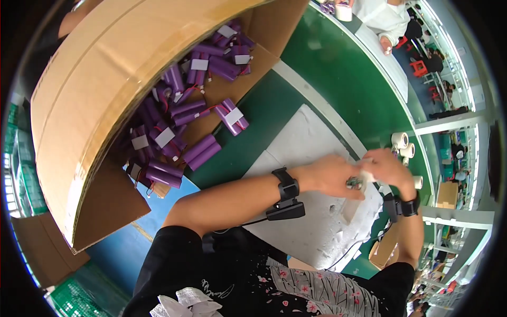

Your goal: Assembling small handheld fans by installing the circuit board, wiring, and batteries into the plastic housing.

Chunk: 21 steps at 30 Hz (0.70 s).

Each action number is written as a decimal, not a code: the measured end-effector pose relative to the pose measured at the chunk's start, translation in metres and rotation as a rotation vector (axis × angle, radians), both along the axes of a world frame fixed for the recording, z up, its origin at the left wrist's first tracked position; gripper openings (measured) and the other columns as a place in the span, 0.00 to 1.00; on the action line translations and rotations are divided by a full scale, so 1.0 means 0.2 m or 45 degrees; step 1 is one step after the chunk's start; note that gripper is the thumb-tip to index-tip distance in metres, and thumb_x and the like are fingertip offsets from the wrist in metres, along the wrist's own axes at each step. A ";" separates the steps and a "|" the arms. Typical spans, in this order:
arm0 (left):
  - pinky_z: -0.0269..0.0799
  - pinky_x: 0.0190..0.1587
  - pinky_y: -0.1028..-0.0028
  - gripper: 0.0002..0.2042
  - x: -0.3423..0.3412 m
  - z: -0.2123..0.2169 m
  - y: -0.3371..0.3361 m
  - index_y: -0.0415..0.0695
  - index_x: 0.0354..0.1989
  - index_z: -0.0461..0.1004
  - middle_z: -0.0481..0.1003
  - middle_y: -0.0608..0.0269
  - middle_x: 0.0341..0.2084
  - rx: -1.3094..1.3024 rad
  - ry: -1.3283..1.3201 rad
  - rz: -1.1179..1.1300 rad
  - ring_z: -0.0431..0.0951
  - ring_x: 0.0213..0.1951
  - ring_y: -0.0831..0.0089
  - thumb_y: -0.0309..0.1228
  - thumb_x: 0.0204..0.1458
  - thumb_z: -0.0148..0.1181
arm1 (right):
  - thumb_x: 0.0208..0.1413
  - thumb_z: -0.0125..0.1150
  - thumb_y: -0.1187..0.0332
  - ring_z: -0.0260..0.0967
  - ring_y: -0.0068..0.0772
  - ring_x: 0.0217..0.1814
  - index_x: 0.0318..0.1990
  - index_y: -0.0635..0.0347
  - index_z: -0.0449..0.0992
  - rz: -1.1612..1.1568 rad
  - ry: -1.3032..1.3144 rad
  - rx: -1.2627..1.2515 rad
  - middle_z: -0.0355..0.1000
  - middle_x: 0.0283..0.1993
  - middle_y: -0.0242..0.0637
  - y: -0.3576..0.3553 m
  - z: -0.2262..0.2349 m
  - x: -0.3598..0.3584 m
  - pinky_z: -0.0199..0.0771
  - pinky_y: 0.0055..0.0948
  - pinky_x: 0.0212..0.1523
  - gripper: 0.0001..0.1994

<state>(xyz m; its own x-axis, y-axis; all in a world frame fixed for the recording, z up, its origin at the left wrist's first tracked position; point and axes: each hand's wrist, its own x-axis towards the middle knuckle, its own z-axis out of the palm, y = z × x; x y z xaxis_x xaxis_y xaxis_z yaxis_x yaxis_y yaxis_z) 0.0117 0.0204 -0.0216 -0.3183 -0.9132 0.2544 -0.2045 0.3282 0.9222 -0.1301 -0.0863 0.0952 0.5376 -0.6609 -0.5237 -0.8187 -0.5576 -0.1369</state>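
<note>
My left hand is closed around a small piece with a dark and silvery end, over the white padded sheet. Just to its right, my right hand is closed, its fingertips pinching a whitish strip against that piece. Motion blur and the fingers hide most of what lies between the hands. A pale translucent strip shows below them. Purple battery packs with white labels and red wires lie in and at the mouth of the cardboard box on the left.
The big cardboard box fills the upper left. White tape rolls stand on the green table beyond my right hand. A small cardboard box sits near my right elbow. Across the table is a person in white.
</note>
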 end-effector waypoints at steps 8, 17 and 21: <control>0.68 0.30 0.60 0.15 -0.04 -0.08 -0.05 0.45 0.27 0.72 0.75 0.58 0.20 -0.134 -0.136 -0.096 0.76 0.28 0.56 0.40 0.36 0.68 | 0.55 0.59 0.57 0.74 0.38 0.30 0.42 0.66 0.76 0.467 -0.063 -0.331 0.75 0.31 0.44 0.10 0.08 0.23 0.72 0.32 0.31 0.18; 0.69 0.36 0.62 0.14 -0.06 -0.16 -0.06 0.45 0.30 0.73 0.77 0.60 0.27 -0.334 -0.084 -0.060 0.77 0.34 0.60 0.39 0.39 0.66 | 0.54 0.59 0.61 0.66 0.49 0.58 0.51 0.62 0.73 0.942 -0.589 -0.046 0.71 0.52 0.50 0.48 -0.14 1.16 0.65 0.42 0.57 0.20; 0.70 0.39 0.63 0.13 -0.08 -0.23 -0.04 0.45 0.31 0.73 0.78 0.60 0.30 -0.439 -0.043 0.017 0.78 0.37 0.62 0.39 0.41 0.65 | 0.52 0.59 0.63 0.69 0.51 0.52 0.46 0.63 0.75 0.877 -0.472 0.016 0.73 0.47 0.49 0.44 -0.25 1.31 0.68 0.42 0.53 0.17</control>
<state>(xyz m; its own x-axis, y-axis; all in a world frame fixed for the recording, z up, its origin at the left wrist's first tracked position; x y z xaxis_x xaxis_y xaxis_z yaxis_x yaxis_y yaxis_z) -0.0034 0.0122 -0.0672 -0.3205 -0.7794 0.5383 -0.2394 0.6164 0.7501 0.1322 0.0025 0.0456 0.9656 -0.1103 -0.2353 -0.1888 -0.9200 -0.3434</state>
